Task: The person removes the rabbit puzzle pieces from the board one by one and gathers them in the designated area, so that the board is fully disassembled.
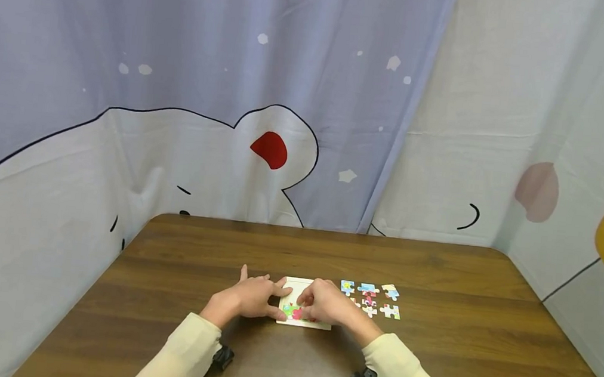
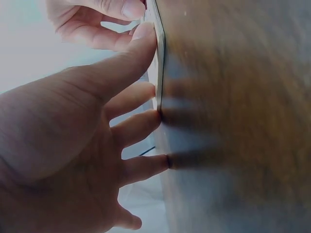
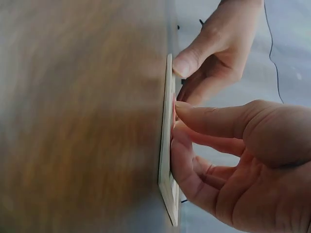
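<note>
A shallow light-wood puzzle tray [image 1: 299, 286] lies flat on the table, with green and red puzzle pieces [image 1: 291, 311] along its near side. My left hand [image 1: 252, 296] spreads over the tray's left side; its thumb [image 2: 143, 34] rests on the frame and the other fingers reach along the left edge. Bent over the tray, my right hand [image 1: 327, 301] pinches a reddish puzzle piece [image 3: 174, 110] low against the tray floor. Most of that piece is hidden by the fingers. Both hands are close together in the left wrist view.
Several loose jigsaw pieces [image 1: 390, 311] lie on the table to the right of the tray, some partly behind my right hand. The wooden table [image 1: 444, 345] extends to both sides. A patterned curtain [image 1: 202, 162] hangs behind its far edge.
</note>
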A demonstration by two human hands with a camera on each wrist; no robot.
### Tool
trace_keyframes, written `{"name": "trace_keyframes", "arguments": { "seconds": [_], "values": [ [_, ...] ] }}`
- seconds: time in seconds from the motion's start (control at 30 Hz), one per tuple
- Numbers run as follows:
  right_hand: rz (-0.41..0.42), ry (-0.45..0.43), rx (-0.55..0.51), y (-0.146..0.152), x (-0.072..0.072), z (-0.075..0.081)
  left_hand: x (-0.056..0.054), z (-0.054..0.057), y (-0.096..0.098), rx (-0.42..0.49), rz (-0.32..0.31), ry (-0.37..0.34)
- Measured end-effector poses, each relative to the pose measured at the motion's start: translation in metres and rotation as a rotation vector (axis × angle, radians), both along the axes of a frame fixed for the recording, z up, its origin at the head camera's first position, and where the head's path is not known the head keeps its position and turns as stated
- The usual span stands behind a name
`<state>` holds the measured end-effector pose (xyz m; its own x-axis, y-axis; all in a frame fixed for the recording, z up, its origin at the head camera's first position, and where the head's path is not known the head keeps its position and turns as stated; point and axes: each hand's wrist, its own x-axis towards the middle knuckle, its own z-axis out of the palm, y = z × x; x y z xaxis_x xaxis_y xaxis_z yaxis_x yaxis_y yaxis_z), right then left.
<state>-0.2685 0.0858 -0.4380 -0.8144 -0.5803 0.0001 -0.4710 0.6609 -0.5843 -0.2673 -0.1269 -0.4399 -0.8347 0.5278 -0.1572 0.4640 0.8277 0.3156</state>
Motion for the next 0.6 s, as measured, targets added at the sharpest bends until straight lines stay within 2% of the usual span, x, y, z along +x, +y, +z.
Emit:
{"name": "trace_keyframes", "arguments": {
  "seconds": [0.27,0.6],
  "values": [
    [-0.025,0.039,0.041,-0.0060,0.0041,-0.0006,-0.0004,-0.0008,0.0021,-0.022,0.019,0.011],
    [-0.044,0.012,0.057,-0.0096,0.0031,-0.0030,0.0002,-0.0004,0.0024,-0.007,0.030,0.002]
  ]
}}
